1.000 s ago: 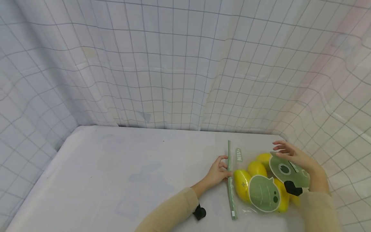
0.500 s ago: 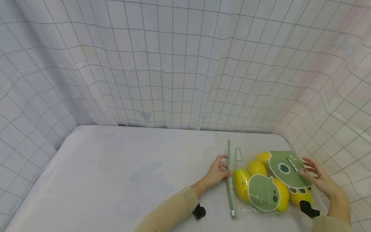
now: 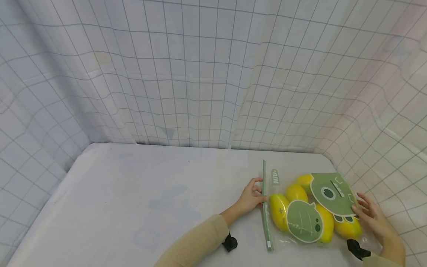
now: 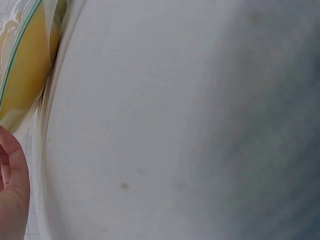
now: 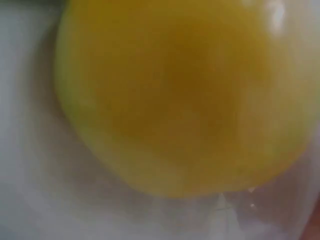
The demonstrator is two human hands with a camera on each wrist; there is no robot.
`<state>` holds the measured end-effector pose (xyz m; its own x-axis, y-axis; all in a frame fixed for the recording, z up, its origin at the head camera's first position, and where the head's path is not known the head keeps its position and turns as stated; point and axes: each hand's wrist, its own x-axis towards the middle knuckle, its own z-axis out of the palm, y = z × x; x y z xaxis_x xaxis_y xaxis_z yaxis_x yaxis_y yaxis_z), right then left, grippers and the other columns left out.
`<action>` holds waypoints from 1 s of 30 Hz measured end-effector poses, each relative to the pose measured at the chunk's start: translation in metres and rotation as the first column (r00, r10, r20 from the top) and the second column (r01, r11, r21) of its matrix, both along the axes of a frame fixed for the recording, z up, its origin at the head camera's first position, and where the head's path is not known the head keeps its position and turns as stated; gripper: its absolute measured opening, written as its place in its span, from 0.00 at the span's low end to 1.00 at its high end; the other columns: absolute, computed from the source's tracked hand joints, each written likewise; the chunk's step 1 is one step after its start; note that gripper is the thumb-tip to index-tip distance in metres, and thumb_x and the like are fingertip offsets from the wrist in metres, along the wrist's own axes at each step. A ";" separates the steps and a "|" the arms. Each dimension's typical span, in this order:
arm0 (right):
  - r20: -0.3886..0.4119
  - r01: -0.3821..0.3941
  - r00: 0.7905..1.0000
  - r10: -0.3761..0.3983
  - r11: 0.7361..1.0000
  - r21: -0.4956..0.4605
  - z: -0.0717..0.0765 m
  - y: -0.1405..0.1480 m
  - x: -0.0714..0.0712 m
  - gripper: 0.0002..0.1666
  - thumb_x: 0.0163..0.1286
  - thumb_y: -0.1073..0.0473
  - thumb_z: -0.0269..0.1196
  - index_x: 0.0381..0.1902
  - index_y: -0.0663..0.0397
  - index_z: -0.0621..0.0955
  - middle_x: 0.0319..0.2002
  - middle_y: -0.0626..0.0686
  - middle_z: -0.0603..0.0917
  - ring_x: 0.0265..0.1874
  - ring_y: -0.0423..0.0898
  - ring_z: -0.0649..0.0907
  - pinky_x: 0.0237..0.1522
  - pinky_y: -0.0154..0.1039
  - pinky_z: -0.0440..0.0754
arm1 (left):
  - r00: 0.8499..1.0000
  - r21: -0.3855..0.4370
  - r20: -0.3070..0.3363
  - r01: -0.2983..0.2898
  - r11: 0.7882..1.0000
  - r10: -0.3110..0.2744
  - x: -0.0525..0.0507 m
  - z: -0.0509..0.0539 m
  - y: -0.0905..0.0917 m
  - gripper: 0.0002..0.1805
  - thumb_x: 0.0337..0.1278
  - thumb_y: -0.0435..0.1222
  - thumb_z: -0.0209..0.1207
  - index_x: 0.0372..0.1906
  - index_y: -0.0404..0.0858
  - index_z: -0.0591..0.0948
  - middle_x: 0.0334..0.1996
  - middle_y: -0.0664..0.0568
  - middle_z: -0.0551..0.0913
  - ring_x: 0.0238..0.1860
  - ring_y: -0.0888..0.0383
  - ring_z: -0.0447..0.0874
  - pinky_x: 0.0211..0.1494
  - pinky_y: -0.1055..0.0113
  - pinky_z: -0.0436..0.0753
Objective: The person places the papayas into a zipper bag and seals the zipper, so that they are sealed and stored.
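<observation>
A clear zip bag [image 3: 276,193] with a green zip strip [image 3: 265,215] lies flat on the table, its print showing green cartoon monsters. Several yellow lemons [image 3: 279,211] fill it. My left hand [image 3: 248,198] holds the bag's zip edge, thumb over the strip and fingers curled beside it; in the left wrist view part of that hand [image 4: 12,185] shows below the bag [image 4: 30,60]. At the bag's far right end my right hand [image 3: 375,217] touches the plastic with loosely bent fingers. A yellow lemon [image 5: 175,100] fills the right wrist view, blurred.
The white-covered table [image 3: 133,204] stretches away to the left of the bag. Gridded white curtains [image 3: 200,92] hang behind it and along both sides, the right one close to my right hand. Black wrist cameras [image 3: 230,243] sit at my sleeves.
My right hand has moved from above the bag's upper right part to its right end, then slightly down. The left hand and the bag have stayed in place.
</observation>
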<state>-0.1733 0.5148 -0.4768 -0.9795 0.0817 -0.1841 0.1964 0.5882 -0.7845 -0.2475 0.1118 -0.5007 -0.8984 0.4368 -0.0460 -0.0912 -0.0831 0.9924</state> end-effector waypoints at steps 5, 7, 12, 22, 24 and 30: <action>0.023 0.041 0.999 -0.041 0.999 -0.009 -0.006 -0.001 0.001 0.39 0.72 0.46 0.46 0.71 0.28 0.38 0.64 0.70 0.44 0.38 0.21 0.62 0.33 0.19 0.68 | 1.000 0.002 0.004 0.012 1.000 -0.012 0.000 0.001 0.000 0.33 0.48 0.23 0.60 0.60 0.40 0.63 0.29 0.54 0.74 0.21 0.62 0.75 0.25 0.68 0.81; 0.031 0.052 0.998 -0.051 0.999 -0.017 -0.007 -0.001 0.002 0.38 0.71 0.46 0.46 0.70 0.26 0.38 0.64 0.70 0.42 0.36 0.21 0.63 0.33 0.20 0.67 | 1.000 0.006 0.002 0.014 1.000 -0.014 -0.001 0.001 0.000 0.33 0.48 0.22 0.60 0.61 0.40 0.63 0.29 0.53 0.74 0.21 0.63 0.75 0.25 0.68 0.81; 0.100 0.067 0.993 -0.062 0.997 -0.040 -0.004 -0.003 0.000 0.40 0.71 0.43 0.45 0.70 0.27 0.36 0.67 0.73 0.36 0.36 0.23 0.62 0.33 0.22 0.67 | 1.000 0.002 -0.009 0.011 1.000 -0.011 0.000 0.000 -0.001 0.33 0.48 0.22 0.60 0.61 0.40 0.63 0.29 0.53 0.74 0.21 0.63 0.75 0.25 0.68 0.81; 0.003 0.037 0.999 -0.037 0.998 -0.051 -0.006 -0.018 0.000 0.36 0.71 0.48 0.49 0.71 0.29 0.46 0.64 0.73 0.45 0.36 0.20 0.66 0.35 0.23 0.73 | 1.000 0.001 -0.012 -0.027 1.000 0.027 0.000 -0.001 -0.013 0.34 0.46 0.20 0.60 0.60 0.39 0.64 0.29 0.50 0.74 0.23 0.61 0.76 0.24 0.67 0.81; -0.011 0.032 0.999 -0.033 0.998 -0.061 -0.007 -0.024 -0.001 0.35 0.71 0.48 0.49 0.71 0.29 0.48 0.63 0.72 0.46 0.36 0.19 0.67 0.36 0.23 0.74 | 0.999 -0.006 -0.012 -0.034 0.999 0.034 -0.001 -0.001 -0.018 0.34 0.47 0.20 0.60 0.61 0.39 0.63 0.29 0.50 0.74 0.23 0.61 0.76 0.25 0.66 0.81; -0.001 -0.008 1.000 0.008 0.996 -0.083 -0.008 -0.042 -0.003 0.35 0.71 0.48 0.48 0.71 0.34 0.48 0.64 0.71 0.46 0.39 0.22 0.66 0.37 0.25 0.75 | 0.999 -0.004 0.008 -0.032 0.999 0.032 0.000 0.005 -0.042 0.34 0.47 0.21 0.60 0.61 0.38 0.63 0.30 0.48 0.75 0.24 0.59 0.76 0.25 0.66 0.81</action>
<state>-0.1763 0.4725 -0.4844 -0.9803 0.0579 -0.1888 0.1909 0.5225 -0.8310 -0.2474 0.0696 -0.4957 -0.9115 0.4076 -0.0548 -0.0966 -0.0826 0.9919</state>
